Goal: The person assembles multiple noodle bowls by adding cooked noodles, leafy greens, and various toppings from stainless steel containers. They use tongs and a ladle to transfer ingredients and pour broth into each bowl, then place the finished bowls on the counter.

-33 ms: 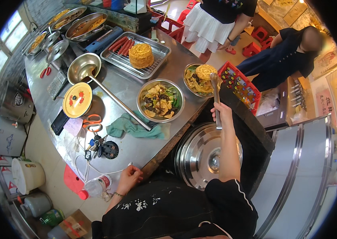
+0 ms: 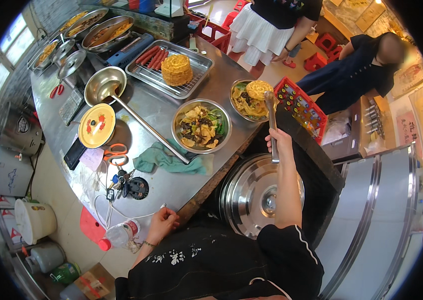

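Note:
My right hand (image 2: 282,143) is closed around metal tongs (image 2: 273,117). Their far end touches a round yellow noodle cake (image 2: 259,90), which lies on vegetables in a metal bowl (image 2: 233,103) at the table's right edge. A second metal bowl (image 2: 176,135), nearer the middle, holds greens, yellow pieces and dark shreds. At the near table edge rests my left hand (image 2: 164,222), its fingers curled and nothing visible in them. A white cable (image 2: 139,216) ends just beside it. Behind the bowls, a rack tray (image 2: 202,75) carries stacked noodle cakes (image 2: 177,70) and red sausages (image 2: 152,57).
A long ladle (image 2: 151,129) lies across the table, its head in a metal bowl (image 2: 94,82). Scissors (image 2: 116,154), a green cloth (image 2: 154,158) and a plastic bottle (image 2: 120,236) are nearby. Below my right arm sits a lidded pot (image 2: 246,200). Two people stand beyond a bottle crate (image 2: 316,117).

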Motion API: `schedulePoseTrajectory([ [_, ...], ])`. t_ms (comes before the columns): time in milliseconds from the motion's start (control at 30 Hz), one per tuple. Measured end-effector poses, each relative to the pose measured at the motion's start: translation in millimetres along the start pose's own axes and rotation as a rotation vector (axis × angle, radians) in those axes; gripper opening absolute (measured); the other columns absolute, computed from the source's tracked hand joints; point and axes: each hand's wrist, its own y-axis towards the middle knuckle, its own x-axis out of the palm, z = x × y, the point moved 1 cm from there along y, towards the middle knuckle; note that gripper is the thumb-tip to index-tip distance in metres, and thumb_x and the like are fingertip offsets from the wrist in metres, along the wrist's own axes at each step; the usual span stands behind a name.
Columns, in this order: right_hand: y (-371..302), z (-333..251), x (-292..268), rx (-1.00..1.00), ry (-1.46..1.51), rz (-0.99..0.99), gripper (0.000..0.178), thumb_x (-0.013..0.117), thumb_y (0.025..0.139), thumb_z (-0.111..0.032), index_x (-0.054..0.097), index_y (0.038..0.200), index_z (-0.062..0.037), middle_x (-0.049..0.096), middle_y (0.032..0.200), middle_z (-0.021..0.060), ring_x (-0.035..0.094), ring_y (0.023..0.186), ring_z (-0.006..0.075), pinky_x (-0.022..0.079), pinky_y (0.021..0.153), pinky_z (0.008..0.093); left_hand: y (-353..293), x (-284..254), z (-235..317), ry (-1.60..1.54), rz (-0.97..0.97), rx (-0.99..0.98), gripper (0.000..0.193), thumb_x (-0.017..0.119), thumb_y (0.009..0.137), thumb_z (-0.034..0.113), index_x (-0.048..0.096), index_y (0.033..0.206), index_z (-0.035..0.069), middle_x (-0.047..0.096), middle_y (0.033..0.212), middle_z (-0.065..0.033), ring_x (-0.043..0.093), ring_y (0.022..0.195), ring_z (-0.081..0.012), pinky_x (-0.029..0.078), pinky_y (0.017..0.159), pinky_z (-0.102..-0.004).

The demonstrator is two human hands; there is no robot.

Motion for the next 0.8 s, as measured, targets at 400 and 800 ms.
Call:
schedulePoseTrajectory([
  [400,-24.8,-11.1,-4.8,-0.008,0.022,0.005,0.016,0.062,0.092,-0.023,0.060,0.086,-0.0086,0.062,0.068,0.0025,0.056,0.049,0.0091,0.044,0.039,0.0233,1.2,-0.6,-2.3,0.007,-0.028,0.030,0.013,0.060,0.091,0.014,0.056,0.095,0.002,0.069,0.089,-0.0086,0.067,0.070,-0.0159,0.054,0.059,-0.0278],
  [800,-20.5,2.5,-6.5,0.037,0.000,-0.046,0.016,0.062,0.092,-0.024,0.060,0.087,-0.0085,0.062,0.068,0.0033,0.056,0.049,0.0099,0.044,0.039,0.0240,-5.1,2.6,5.2,0.021,-0.015,-0.018,0.010,0.058,0.092,0.014,0.057,0.095,0.004,0.068,0.090,-0.0073,0.065,0.070,-0.0139,0.051,0.058,-0.0259],
])
